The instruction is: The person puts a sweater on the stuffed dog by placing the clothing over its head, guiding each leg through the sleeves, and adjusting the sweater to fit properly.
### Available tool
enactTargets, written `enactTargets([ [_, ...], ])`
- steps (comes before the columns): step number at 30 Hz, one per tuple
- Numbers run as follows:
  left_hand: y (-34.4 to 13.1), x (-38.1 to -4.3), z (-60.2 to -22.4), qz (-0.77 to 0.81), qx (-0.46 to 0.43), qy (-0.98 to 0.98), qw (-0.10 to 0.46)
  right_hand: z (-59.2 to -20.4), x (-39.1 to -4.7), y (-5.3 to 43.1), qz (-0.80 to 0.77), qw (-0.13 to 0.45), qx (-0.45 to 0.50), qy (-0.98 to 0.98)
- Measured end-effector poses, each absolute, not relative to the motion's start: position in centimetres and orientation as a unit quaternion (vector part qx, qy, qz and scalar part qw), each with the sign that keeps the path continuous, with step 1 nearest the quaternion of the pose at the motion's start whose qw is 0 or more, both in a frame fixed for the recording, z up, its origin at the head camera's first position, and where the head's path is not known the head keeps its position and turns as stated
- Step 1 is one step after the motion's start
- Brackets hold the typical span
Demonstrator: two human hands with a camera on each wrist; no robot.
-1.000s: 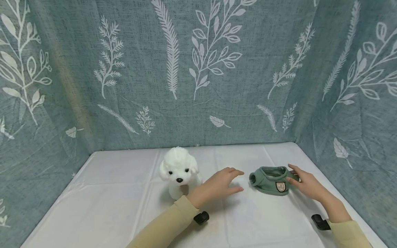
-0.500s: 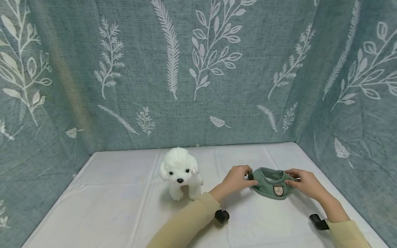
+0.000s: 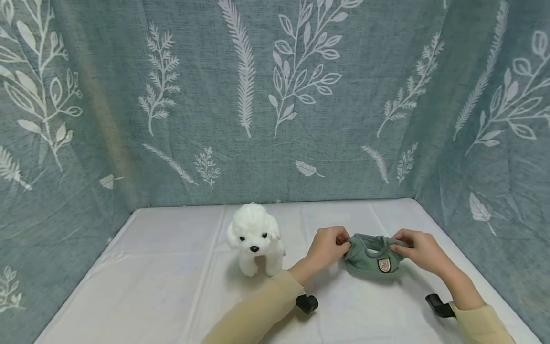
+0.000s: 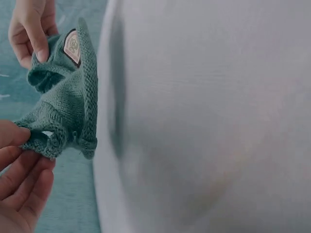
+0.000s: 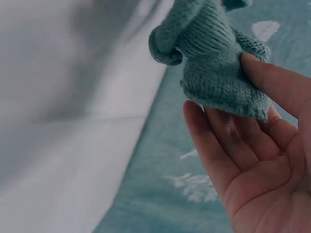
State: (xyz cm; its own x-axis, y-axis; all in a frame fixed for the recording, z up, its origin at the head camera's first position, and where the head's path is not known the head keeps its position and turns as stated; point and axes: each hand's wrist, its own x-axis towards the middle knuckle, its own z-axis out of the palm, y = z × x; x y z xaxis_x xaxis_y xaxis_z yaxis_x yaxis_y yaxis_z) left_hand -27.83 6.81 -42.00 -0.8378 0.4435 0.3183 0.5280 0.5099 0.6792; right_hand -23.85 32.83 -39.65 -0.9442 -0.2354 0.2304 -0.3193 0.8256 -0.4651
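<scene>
Left hand [image 3: 324, 246] and right hand [image 3: 423, 251] both hold a green knitted sweater [image 3: 371, 263]

The left hand pinches one end of the sweater. One second ago it was in the air beside it, touching nothing. Half a second ago it had reached the sweater, and a dark sleeve hole showed by its fingers. Now the fingers cover that hole. The right hand was already at the other end, and it pinches that end now. The sweater hangs between the two hands, on the right side of the table, over the white tablecloth [image 3: 163, 267].

The view from the head shows the shield badge [image 3: 384, 265] on the front. It also shows the white toy dog [image 3: 255, 243] standing to the left, well apart from the sweater. A second ago the left arm hid some of its legs; now both front legs show. Behind it all hangs a blue-green curtain [image 3: 240, 181] with white leaves.

The left wrist view shows the bumpy knit, a little gap of light in the pinched end, and a shadow on the tablecloth near the sweater's edge. The right wrist view shows the thumb on the sweater, the fingers under it, and the palm turned up, but the badge is hidden there.
</scene>
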Motion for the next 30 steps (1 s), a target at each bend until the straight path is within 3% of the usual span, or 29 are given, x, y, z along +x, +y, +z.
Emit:
enactTargets([
  [13,0.8,-25.3,-36.7,-0.457,-0.286,-0.835,0.111,-35.1,-23.4,28.1,0.271,0.131,0.188,-0.935],
  [30,-6.8,-24.3,-32.6,-0.475,-0.242,-0.834,0.142,-31.4,-24.6,22.2,0.318,0.149,0.219,-0.910],
])
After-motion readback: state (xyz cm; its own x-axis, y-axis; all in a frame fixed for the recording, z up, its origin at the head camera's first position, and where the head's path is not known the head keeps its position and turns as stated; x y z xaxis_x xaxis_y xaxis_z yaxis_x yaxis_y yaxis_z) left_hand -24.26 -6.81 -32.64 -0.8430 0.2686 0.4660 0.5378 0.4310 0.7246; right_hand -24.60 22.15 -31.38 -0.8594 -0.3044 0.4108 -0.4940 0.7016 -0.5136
